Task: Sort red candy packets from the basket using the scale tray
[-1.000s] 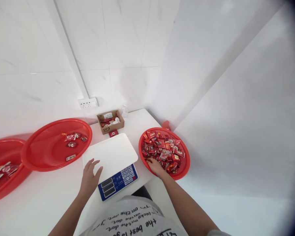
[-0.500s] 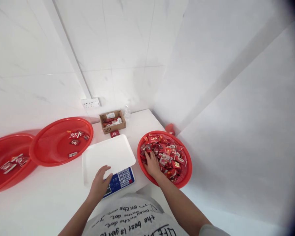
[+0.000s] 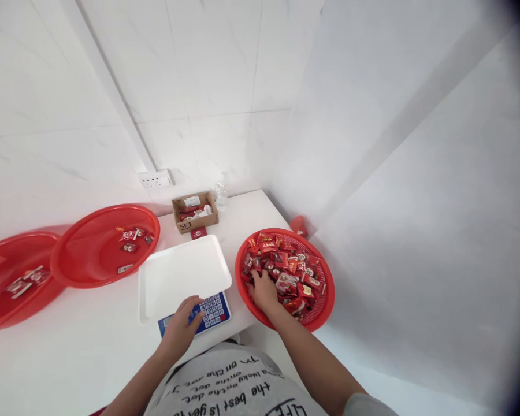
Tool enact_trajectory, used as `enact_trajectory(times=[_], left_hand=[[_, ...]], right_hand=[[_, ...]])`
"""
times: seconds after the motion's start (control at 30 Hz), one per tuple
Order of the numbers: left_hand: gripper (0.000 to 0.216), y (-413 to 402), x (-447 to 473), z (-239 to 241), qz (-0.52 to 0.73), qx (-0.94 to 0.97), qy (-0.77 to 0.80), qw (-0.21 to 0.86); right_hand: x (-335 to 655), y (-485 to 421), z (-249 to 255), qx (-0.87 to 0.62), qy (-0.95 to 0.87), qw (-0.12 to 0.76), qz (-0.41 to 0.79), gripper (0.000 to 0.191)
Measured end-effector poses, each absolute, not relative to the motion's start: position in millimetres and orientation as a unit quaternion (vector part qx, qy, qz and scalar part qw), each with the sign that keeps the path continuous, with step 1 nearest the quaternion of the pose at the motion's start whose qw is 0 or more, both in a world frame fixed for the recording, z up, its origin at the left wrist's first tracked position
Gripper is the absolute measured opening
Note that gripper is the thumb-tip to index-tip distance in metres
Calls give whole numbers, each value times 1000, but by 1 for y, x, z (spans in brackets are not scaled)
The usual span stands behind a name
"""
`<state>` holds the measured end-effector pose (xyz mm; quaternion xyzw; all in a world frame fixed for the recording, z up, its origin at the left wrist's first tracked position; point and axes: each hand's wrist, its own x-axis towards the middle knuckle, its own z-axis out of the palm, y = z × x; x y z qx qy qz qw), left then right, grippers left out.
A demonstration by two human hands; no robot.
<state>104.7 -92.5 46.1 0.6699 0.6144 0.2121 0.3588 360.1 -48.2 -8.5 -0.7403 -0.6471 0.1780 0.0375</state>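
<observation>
Fingers of the right hand (image 3: 263,289) curl down among red foil snack packets (image 3: 288,271) heaped in the round red mesh basket (image 3: 325,300); whether they grip one cannot be told. Left hand (image 3: 182,325), loosely spread, rests on the blue-keyed white scale (image 3: 182,277) alongside.

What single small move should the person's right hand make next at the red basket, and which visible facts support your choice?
Probably close the right hand on a few red snack packets and carry them to the scale's white tray. The hand already lies among the packets in the red basket, the tray holds nothing, and the left hand is at the scale's keypad.
</observation>
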Motion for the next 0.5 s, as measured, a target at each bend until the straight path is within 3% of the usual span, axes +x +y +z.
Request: enact_trajectory(times=[0.17, 0.5], left_hand=[[27, -90, 108, 50, 206, 689, 592, 364], [27, -84, 61, 52, 199, 680, 582, 399]], right_hand=[[350, -38, -10, -772, -607, 22, 186, 50], [360, -30, -4, -789, -564, 92, 225, 39]])
